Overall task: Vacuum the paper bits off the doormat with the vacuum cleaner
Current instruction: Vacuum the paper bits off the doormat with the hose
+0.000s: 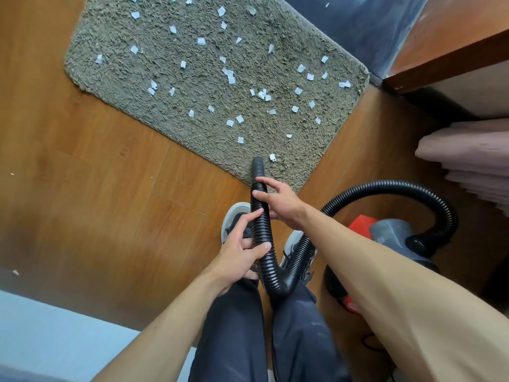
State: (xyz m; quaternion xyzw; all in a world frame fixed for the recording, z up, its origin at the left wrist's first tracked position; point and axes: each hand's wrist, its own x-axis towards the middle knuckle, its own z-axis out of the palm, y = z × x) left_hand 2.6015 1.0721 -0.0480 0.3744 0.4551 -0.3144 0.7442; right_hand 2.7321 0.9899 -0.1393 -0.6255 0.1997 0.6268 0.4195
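- Dozens of white paper bits [201, 41] lie scattered over the grey shaggy doormat [165, 111], which lies aslant on the wooden floor [82, 175].
- Both hands are clamped on the black corrugated hose [261, 230] of the vacuum cleaner [391, 235]. They sit apart along it, one ahead of the other.
- Right hand [278, 201]: forward grip, fingers wrapped across the hose just behind its smooth end cuff [258, 168].
- Left hand [239, 252]: rear grip, thumb and fingers curled round the ribs.
- The end cuff points at the near edge of the doormat. We cannot tell whether it touches the pile.
- The nearest paper bit [272, 158] lies just beside the tip of the end cuff.
- Behind the left hand the hose drops into a bend between our legs, then loops up and round to the right into the vacuum cleaner.
- The vacuum cleaner, red and grey, stands on the wooden floor to our right, off the doormat.
- Our grey shoes [234, 216] stand under the hose, toes near the doormat's corner.
- We note folded pink fabric [468, 155] at the right edge.
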